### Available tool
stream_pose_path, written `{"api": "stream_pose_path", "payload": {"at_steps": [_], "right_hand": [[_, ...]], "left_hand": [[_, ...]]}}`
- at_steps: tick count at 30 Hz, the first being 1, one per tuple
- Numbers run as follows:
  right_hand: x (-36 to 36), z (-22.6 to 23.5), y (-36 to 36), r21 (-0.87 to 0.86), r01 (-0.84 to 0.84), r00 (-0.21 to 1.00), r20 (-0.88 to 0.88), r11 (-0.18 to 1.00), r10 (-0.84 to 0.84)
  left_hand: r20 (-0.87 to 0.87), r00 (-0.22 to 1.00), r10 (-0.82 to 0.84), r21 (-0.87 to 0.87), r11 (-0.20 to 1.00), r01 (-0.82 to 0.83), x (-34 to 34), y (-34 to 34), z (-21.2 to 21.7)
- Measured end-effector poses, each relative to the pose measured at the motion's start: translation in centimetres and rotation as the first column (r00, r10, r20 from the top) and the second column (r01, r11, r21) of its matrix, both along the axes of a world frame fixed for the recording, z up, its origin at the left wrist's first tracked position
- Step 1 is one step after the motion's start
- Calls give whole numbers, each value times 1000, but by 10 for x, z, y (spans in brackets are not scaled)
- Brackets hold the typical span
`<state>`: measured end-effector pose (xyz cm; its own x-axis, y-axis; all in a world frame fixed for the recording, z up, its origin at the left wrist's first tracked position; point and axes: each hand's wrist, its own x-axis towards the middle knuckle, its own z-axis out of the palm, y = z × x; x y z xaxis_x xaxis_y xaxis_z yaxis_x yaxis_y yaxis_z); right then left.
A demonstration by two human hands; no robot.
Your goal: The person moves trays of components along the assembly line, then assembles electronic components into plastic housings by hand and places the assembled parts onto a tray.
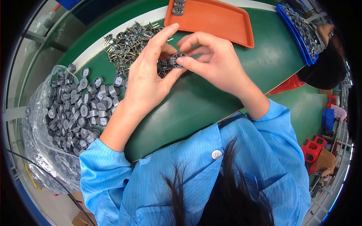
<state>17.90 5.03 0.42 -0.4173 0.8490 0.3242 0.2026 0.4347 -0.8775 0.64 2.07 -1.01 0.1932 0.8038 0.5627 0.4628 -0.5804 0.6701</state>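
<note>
A small round dark grey plastic part (174, 62), with metal showing inside its rim, is held between both hands above the green table. My left hand (149, 75) grips its left side with the thumb below, while the index finger sticks up and away. The thumb of my right hand (215, 56) presses on the part's face, its other fingers curled behind. Just beyond my left hand lies a heap of small dark parts with brass-coloured pins (126, 47). Many grey round housings (85, 109) spill from a clear plastic bag (36, 124) at the left.
An orange tray (215, 20) at the far side has a few round dark parts (178, 9) in its left corner. At the far right stands a blue tray (298, 35) of grey parts, beside another person (326, 64). Red stools (313, 148) are beyond the green table's (177, 113) edge.
</note>
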Motion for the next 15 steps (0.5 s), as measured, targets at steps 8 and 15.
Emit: {"api": "stream_pose_path", "payload": {"at_steps": [8, 15], "right_hand": [[3, -3, -5, -67, -24, 995, 99, 997, 30], [-1, -12, 113, 19, 169, 967, 192, 985, -170]], "left_hand": [[-186, 982, 31, 142, 990, -4, 4, -5, -2], [-150, 969, 197, -41, 978, -205, -11, 5, 21]]}}
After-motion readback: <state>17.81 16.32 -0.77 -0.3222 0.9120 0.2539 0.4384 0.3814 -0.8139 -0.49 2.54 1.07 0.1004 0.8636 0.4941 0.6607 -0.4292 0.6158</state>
